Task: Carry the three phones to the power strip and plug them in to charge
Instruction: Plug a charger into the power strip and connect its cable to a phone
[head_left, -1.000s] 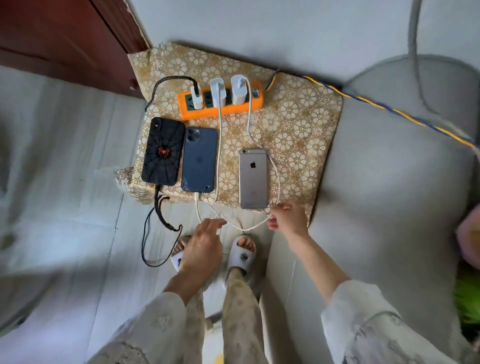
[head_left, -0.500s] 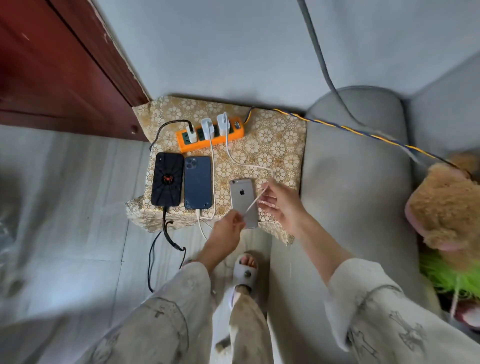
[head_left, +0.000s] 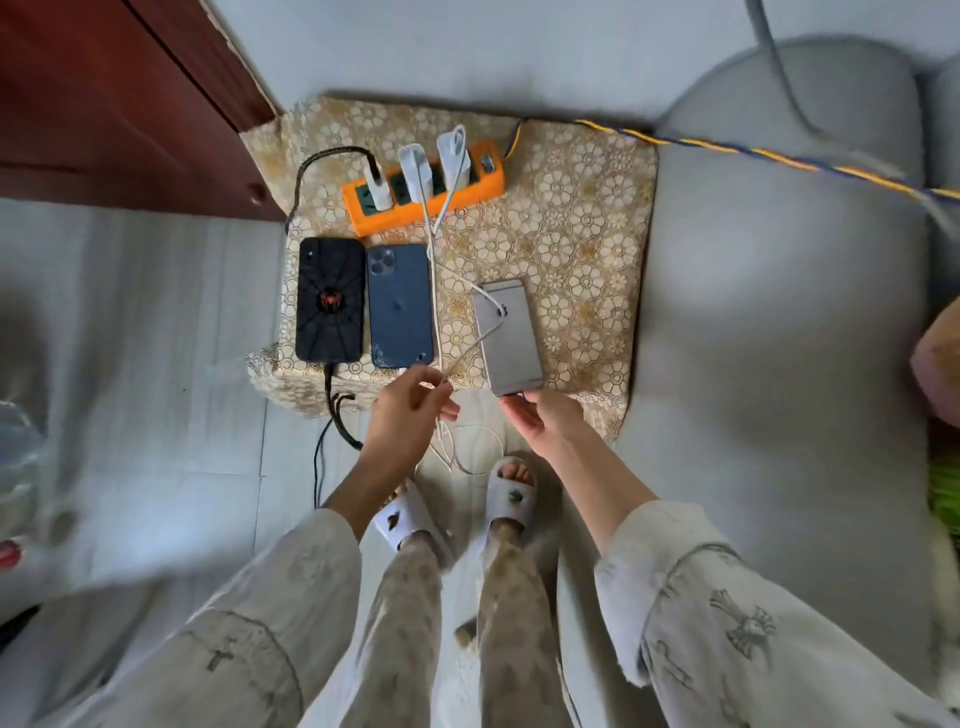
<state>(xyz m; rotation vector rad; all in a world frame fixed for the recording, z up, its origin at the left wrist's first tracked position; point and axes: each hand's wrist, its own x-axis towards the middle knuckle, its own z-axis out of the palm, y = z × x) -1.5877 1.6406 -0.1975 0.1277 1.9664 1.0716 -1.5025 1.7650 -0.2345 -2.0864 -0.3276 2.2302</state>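
Three phones lie face down on a patterned cloth: a black-cased phone (head_left: 329, 300) at left with a black cable in its near end, a blue phone (head_left: 400, 305) beside it, and a silver phone (head_left: 507, 336) to the right. An orange power strip (head_left: 423, 195) behind them holds three white chargers. My left hand (head_left: 410, 415) pinches a white cable (head_left: 470, 348) that runs over the silver phone. My right hand (head_left: 540, 418) sits at the silver phone's near end, fingers at its bottom edge; whether a plug is in them is hidden.
The patterned cloth (head_left: 582, 223) covers a low stand between a dark red wooden cabinet (head_left: 114, 104) and a grey sofa (head_left: 779, 312). A blue-and-yellow cord (head_left: 779, 158) runs from the strip over the sofa. Loose white cable loops lie by my slippered feet (head_left: 511, 493).
My left hand has drawn the white cable toward the stand's near edge. My right hand dropped from above the silver phone to its near end. The camera moved closer.
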